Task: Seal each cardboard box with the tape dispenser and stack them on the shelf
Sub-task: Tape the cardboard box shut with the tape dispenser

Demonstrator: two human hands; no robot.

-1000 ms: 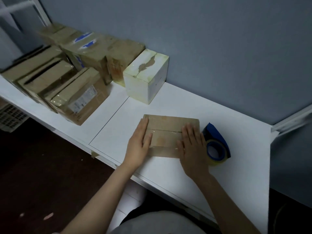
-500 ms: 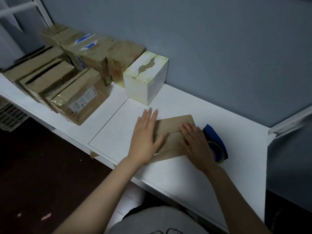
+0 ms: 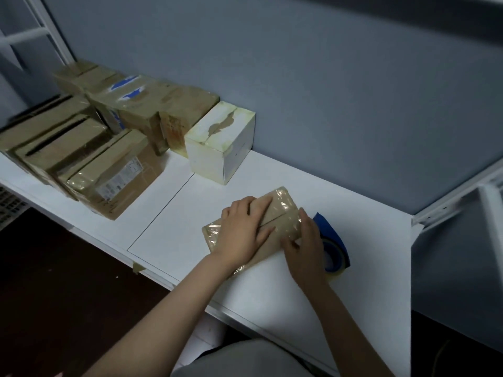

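op: where's the thing and what are my hands doing?

ann: the small cardboard box lies flat on the white shelf, lower centre of the frame. your left hand lies palm down on its top, fingers pressing. your right hand looks wrapped on the box's right end, thumb on top. the hands are apart, one at each end. the tape dispenser sits just right of the box, behind your right hand, and nobody's holding it.

op: step?

ann: my guess is you're smoothing the clear tape down over the flap seam. rub from the seam outward so bubbles run to the edges, and pin the box with the other hand so it can't skid on the smooth board. fold the tape ends tight over the corners. the shiny wrinkles at the far end suggest it isn't flat there yet.

op: what can't you see?

ann: the seam's middle and the near edge are under your hands. i can't tell if the tape runs full length or is cut from the roll. the dispenser's blade and most of the roll are hidden by your wrist. the row of brown boxes and the white box at upper left look taped, but the light is dim, the labels are unreadable and the leftmost ones are cut off.
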